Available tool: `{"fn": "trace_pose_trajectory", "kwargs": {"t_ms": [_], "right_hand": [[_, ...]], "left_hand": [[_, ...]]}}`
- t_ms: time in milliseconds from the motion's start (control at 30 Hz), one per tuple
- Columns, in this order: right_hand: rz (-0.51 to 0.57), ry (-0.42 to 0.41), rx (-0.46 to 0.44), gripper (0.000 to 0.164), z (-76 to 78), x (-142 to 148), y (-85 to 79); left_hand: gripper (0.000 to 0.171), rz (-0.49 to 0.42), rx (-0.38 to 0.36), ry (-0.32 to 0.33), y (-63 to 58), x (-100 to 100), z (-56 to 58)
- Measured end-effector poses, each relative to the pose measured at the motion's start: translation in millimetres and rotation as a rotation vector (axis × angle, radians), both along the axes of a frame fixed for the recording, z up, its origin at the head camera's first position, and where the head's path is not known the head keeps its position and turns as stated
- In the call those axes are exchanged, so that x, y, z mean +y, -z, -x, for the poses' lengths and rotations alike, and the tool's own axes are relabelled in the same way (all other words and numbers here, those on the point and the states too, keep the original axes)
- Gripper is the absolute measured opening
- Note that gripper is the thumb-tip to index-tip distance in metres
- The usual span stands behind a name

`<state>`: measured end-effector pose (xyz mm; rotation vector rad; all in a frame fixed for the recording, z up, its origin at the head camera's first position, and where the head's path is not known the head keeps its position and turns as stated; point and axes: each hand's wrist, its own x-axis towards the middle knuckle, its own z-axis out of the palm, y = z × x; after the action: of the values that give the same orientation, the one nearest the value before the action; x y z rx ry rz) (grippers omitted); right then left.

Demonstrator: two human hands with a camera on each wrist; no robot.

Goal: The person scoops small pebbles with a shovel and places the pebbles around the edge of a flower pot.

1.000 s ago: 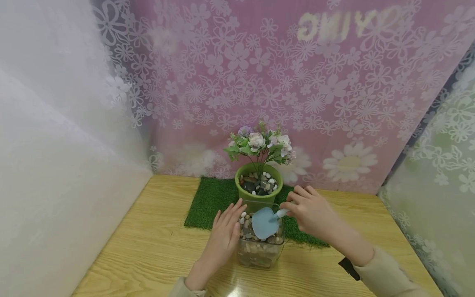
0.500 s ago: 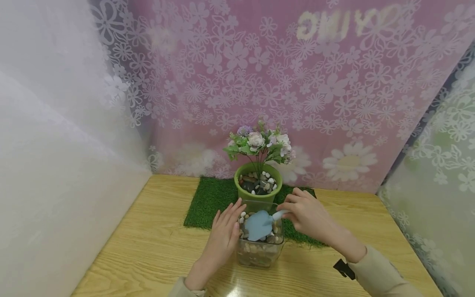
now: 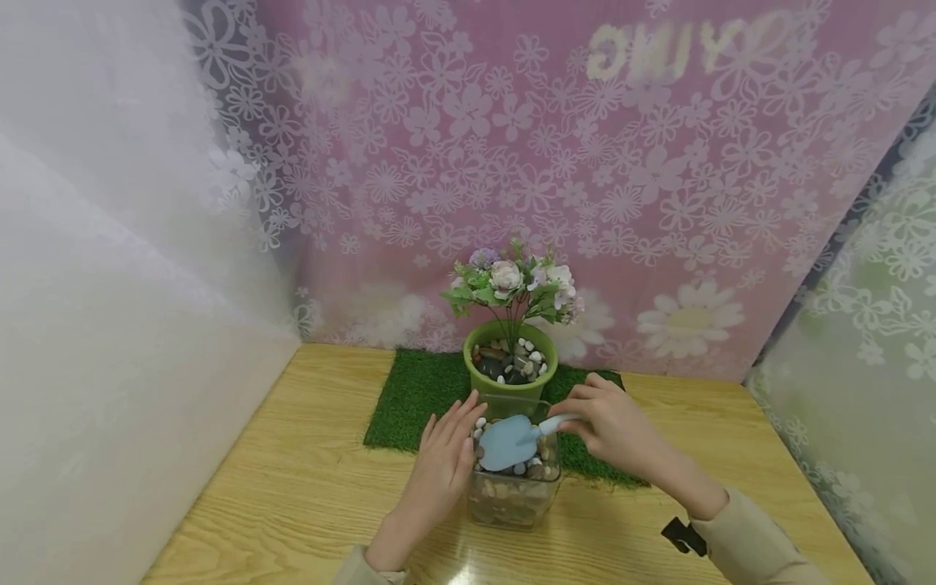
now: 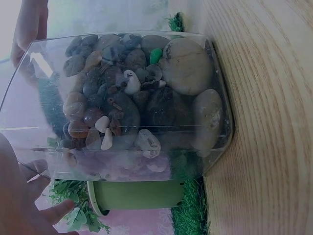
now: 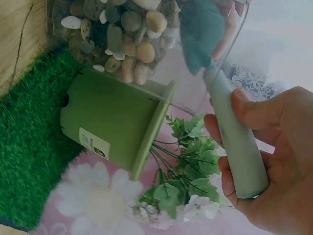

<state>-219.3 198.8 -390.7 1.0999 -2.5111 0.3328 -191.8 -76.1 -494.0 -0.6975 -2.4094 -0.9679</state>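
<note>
A clear plastic container (image 3: pixel 512 513) filled with mixed pebbles (image 4: pixel 132 103) stands on the table. My right hand (image 3: pixel 610 426) grips the pale handle of a small blue trowel (image 3: pixel 507 444), thumb on one side and fingers curled round the other in the right wrist view. The trowel's blade lies within the container's rim, over the pebbles. My left hand (image 3: pixel 441 463) rests with straight, slightly spread fingers along the container's left side and rim. Right behind the container is a green flowerpot (image 3: pixel 504 388), with stones around the stems of its flowers (image 3: pixel 512 284).
A strip of artificial grass (image 3: pixel 417 398) lies under the flowerpot on the wooden table (image 3: pixel 292 487). A pink flowered curtain (image 3: pixel 475 162) hangs behind, with a white sheet (image 3: pixel 132 284) on the left and a patterned one (image 3: pixel 870 382) on the right.
The trowel's blade has swung left and tilted over the pebbles, its handle now lying flatter. My right hand has moved slightly; my left hand has stayed in place.
</note>
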Motion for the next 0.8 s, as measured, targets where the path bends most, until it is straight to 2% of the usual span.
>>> {"fn": "trace_pose_trajectory", "kwargs": {"t_ms": [100,300,567,800], "right_hand": [[-0.004,0.012,-0.020,0.017,-1.3,-0.9,2.7],[0.006,-0.007,0.056,0.018,-3.3,-4.7,6.2],[0.118,0.005,-0.099,0.022,-8.7,5.0,8.5],[0.251,0.000,-0.083,0.029,-6.7,20.2,17.5]], "left_hand": [[0.054,0.000,0.011,-0.003,1.0,0.1,0.2],[0.053,-0.001,0.025,-0.011,1.1,0.7,0.3],[0.055,0.015,0.012,-0.013,1.0,1.1,0.2],[0.052,0.014,-0.008,-0.017,2.5,-0.3,1.1]]}}
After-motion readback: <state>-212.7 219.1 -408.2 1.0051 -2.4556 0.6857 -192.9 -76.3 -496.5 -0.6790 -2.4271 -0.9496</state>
